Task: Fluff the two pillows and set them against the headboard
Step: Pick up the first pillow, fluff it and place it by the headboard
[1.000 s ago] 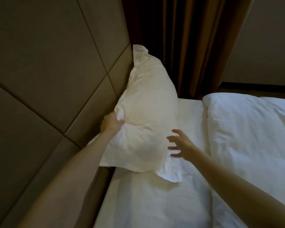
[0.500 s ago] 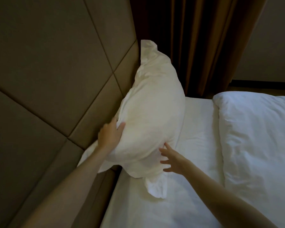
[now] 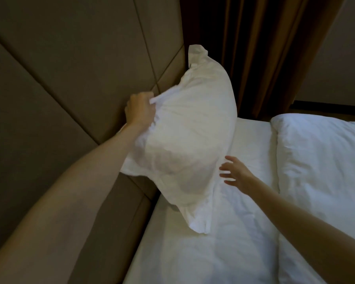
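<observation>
A white pillow (image 3: 191, 130) stands on edge on the bed, leaning toward the padded headboard (image 3: 70, 78) on the left. My left hand (image 3: 139, 109) is shut on the pillow's upper left seam, bunching the fabric. Fingers spread, my right hand (image 3: 236, 173) hovers just off the pillow's lower right side, holding nothing. Only this one pillow is clearly in view; its lower corner hangs over the sheet.
The white bedsheet (image 3: 223, 242) covers the mattress beneath the pillow. A thick white duvet (image 3: 320, 171) lies folded back on the right. Dark brown curtains (image 3: 264, 48) hang behind the bed's far corner. A padded bed frame (image 3: 111, 232) runs below the headboard.
My left hand has pulled the pillow's top edge up and toward me, lifting its near end off the sheet. My right hand has come off the pillow's side and opened.
</observation>
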The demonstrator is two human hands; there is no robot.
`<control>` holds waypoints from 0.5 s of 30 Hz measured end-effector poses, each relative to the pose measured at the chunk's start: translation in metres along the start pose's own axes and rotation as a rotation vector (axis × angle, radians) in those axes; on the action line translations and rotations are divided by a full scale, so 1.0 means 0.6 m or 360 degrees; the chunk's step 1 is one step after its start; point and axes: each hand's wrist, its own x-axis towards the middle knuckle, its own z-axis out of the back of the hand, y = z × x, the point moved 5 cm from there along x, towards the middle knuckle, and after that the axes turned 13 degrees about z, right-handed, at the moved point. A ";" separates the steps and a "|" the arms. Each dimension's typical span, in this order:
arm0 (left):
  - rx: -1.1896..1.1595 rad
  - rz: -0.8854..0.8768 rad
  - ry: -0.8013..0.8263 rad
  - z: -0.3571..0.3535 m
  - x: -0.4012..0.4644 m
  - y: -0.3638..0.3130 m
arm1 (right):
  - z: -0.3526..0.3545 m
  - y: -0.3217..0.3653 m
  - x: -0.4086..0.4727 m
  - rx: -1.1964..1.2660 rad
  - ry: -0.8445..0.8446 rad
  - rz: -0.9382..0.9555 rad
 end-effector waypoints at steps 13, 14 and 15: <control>0.0526 0.0236 0.1104 -0.048 -0.163 0.166 | -0.027 -0.015 -0.070 -0.0106 0.0002 -0.0029; 0.0641 0.0161 0.1172 -0.040 -0.173 0.165 | -0.030 -0.018 -0.078 -0.0114 0.0007 -0.0037; 0.0748 0.0100 0.1201 -0.032 -0.186 0.168 | -0.033 -0.019 -0.088 -0.0119 0.0008 -0.0048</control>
